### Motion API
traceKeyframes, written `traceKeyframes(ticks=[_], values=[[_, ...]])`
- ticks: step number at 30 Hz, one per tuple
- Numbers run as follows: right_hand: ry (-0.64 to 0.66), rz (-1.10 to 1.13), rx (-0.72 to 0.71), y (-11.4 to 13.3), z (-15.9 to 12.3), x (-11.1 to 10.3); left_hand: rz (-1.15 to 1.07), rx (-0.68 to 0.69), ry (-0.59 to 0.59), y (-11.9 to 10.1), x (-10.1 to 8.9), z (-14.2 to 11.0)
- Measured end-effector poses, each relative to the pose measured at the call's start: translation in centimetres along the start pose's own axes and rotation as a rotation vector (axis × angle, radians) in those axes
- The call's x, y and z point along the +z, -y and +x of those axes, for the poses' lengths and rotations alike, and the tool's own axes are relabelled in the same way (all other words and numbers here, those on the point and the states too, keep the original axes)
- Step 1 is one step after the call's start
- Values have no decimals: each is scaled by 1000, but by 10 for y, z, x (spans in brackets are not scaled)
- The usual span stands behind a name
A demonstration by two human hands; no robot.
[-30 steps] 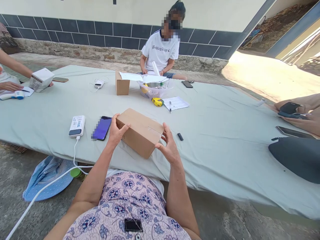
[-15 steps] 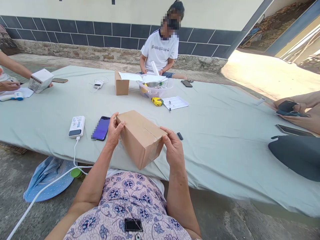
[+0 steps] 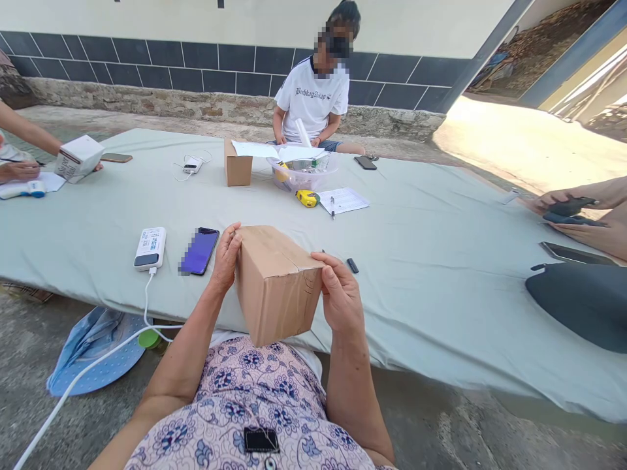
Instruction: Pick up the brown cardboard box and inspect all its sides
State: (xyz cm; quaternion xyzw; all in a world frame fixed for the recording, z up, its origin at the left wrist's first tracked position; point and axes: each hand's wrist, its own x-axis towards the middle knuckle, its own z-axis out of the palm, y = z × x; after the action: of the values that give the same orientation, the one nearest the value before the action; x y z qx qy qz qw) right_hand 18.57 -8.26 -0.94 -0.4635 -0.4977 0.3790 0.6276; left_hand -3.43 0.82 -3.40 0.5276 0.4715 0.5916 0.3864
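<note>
Pale wall (image 3: 147, 16) and a band of dark tiles (image 3: 164, 65) stretch across the far side, with a cloth-covered bench (image 3: 441, 261) before them. At the far left, a co-worker's hand (image 3: 22, 171) holds a pen by a white sheet (image 3: 53, 181), next to a white box (image 3: 78, 160). Near left, a light blue hat (image 3: 93, 356) lies below the bench, whose near edge carries a white power bank (image 3: 151, 249) with a cable (image 3: 146, 294) plugged in. Just right of that lies a phone (image 3: 202, 251) with a blue screen.

Near the middle, the left hand (image 3: 226, 260) grasps the left side of a brown carton (image 3: 279, 297), which is tilted, one corner toward the wearer, over the bench's near edge. Whether its underside touches the bench cannot be told. Farther off stand a small brown box (image 3: 238, 171) and a plastic basin (image 3: 318, 179), with a yellow tape measure (image 3: 307, 198) just nearer. On the carton's right, the right hand (image 3: 343, 294) pinches its upper corner between thumb and fingers. A small black object (image 3: 353, 266) lies just beyond that hand. At the right, a dark cap (image 3: 582, 303) rests near a dark tablet-like device (image 3: 577, 253).
</note>
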Motion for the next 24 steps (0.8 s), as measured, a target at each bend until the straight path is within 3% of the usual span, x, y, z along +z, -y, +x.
traceKeyframes(ticks=[4, 8, 15, 18, 21, 24], values=[[14, 61, -34, 2, -1, 3, -87, -96, 65, -6, 1, -3], [-9, 58, -56, 2, -1, 5, 34, -67, 69, -12, 1, -6], [-84, 42, -75, 0, 2, 5, 351, 330, 2, -29, -1, -12], [-76, 41, -79, 0, 3, 5, 311, 535, 122, -46, -1, -22], [-62, 32, -75, 0, 3, 5, 246, 740, 325, -64, -2, -32], [-73, 33, -67, -1, 4, 4, 294, 829, 433, -77, -2, -38]])
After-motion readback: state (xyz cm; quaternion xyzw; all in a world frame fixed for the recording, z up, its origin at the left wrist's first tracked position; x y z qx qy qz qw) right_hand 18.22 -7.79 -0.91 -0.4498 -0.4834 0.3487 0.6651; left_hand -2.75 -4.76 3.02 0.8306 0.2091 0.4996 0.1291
